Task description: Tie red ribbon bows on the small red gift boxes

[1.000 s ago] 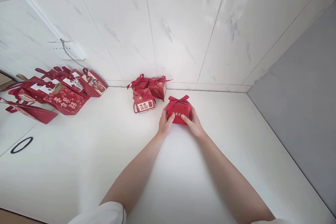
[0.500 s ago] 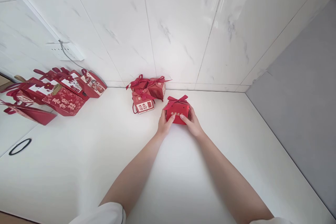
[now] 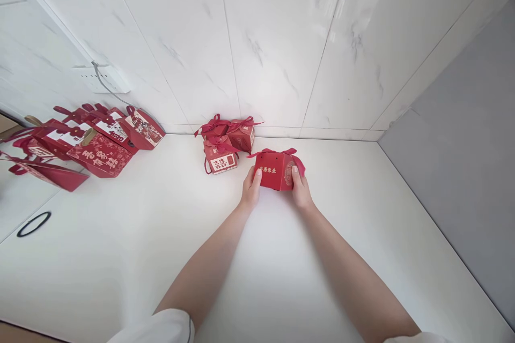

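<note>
A red gift box (image 3: 274, 171) with gold characters and a ribbon bow on top is between my two hands. My left hand (image 3: 251, 187) grips its left edge, thumb on the front. On the other side, my right hand (image 3: 301, 187) holds it with the thumb near a round gold pattern on the right-hand face. The box is turned, so two faces show. Just beyond and to the left stand three small ribbon-tied red boxes, the front one (image 3: 220, 156) bearing a white label. The fingers behind the held box are hidden.
Several red gift bags and boxes (image 3: 102, 155) are grouped at the left along the tiled wall (image 3: 273, 37). A black ring (image 3: 34, 224) lies on the white counter (image 3: 161, 236). A socket (image 3: 102, 79) with a grey cable is on the wall. A grey panel (image 3: 462, 134) bounds the right side.
The gift box has been turned between my hands, bringing its right-hand face with the round pattern into sight. My thumbs have moved apart toward its edges.
</note>
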`<action>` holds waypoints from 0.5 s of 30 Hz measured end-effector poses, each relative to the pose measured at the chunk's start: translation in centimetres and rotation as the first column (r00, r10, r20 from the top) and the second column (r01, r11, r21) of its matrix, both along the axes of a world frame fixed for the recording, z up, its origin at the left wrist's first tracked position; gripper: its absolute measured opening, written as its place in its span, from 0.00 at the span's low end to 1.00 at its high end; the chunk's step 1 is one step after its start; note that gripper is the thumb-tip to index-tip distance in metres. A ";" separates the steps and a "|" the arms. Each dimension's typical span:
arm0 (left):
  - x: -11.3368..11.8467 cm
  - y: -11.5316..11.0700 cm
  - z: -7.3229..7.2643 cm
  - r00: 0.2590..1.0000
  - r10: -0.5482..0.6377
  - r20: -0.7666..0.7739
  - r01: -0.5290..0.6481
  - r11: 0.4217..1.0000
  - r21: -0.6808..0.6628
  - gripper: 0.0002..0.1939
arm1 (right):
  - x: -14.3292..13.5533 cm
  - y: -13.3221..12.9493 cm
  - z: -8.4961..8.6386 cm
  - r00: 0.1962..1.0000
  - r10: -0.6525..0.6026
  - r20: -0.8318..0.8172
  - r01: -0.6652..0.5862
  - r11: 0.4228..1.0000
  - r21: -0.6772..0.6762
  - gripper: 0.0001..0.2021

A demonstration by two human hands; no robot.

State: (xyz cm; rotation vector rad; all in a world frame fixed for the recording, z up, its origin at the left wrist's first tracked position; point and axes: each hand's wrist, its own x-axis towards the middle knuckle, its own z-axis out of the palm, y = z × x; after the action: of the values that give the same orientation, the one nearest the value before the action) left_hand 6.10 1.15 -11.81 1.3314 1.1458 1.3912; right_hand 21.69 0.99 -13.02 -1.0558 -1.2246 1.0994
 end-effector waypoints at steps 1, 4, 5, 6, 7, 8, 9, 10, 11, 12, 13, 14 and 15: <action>-0.1 0.0 0.0 1.000 0.018 -0.016 -0.019 1.000 -0.009 0.23 | 0.0 0.0 -0.2 1.000 -0.031 -0.007 0.031 0.999 -0.017 0.27; -0.2 -0.2 0.0 0.997 0.038 -0.061 -0.041 0.998 -0.050 0.24 | -0.1 0.0 -0.5 0.981 -0.195 0.010 0.195 0.976 -0.091 0.27; -0.2 -0.4 0.0 0.998 -0.014 -0.062 0.011 0.999 -0.045 0.26 | -0.1 -0.1 -0.5 0.972 -0.235 0.029 0.237 0.967 -0.094 0.27; -0.1 -0.5 0.0 0.995 -0.088 -0.057 0.086 0.996 -0.028 0.29 | -0.1 -0.2 -0.4 0.964 -0.261 0.049 0.264 0.961 -0.080 0.27; 0.0 -0.6 0.0 0.985 -0.165 -0.047 0.165 0.986 -0.003 0.34 | -0.1 -0.3 -0.3 0.959 -0.277 0.067 0.280 0.959 -0.052 0.26; 0.2 -0.7 0.0 0.974 -0.224 -0.028 0.224 0.974 0.026 0.39 | 0.0 -0.5 -0.1 0.955 -0.286 0.081 0.288 0.957 -0.013 0.25; 0.3 -0.7 0.1 0.967 -0.256 -0.002 0.256 0.965 0.052 0.45 | 0.0 -0.6 0.2 0.952 -0.291 0.093 0.289 0.957 0.032 0.25; 0.3 -0.7 0.1 0.963 -0.266 0.034 0.264 0.962 0.066 0.48 | 0.0 -0.7 0.5 0.952 -0.289 0.103 0.282 0.956 0.078 0.24; 0.3 -0.6 0.2 0.961 -0.265 0.081 0.260 0.963 0.065 0.49 | -0.1 -0.8 0.8 0.956 -0.274 0.105 0.261 0.958 0.120 0.23; 0.3 -0.4 0.2 0.956 -0.261 0.136 0.256 0.965 0.052 0.46 | -0.1 -0.9 1.2 0.968 -0.232 0.095 0.216 0.965 0.148 0.22; 0.2 -0.3 0.3 0.946 -0.260 0.194 0.259 0.965 0.030 0.42 | -0.3 -0.9 1.4 0.985 -0.156 0.071 0.143 0.977 0.157 0.23; 0.1 -0.1 0.4 0.933 -0.259 0.252 0.266 0.964 0.007 0.37 | -0.4 -0.9 1.6 0.998 -0.050 0.034 0.045 0.988 0.147 0.23; 0.0 0.1 0.5 0.915 -0.261 0.309 0.279 0.960 -0.015 0.32 | -0.6 -0.9 1.6 0.998 0.064 -0.010 -0.063 0.990 0.125 0.25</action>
State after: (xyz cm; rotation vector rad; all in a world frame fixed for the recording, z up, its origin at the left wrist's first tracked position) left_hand 6.14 1.22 -11.28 1.1358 0.7590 1.2927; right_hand 21.13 0.07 -11.41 -0.9186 -1.3065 1.0625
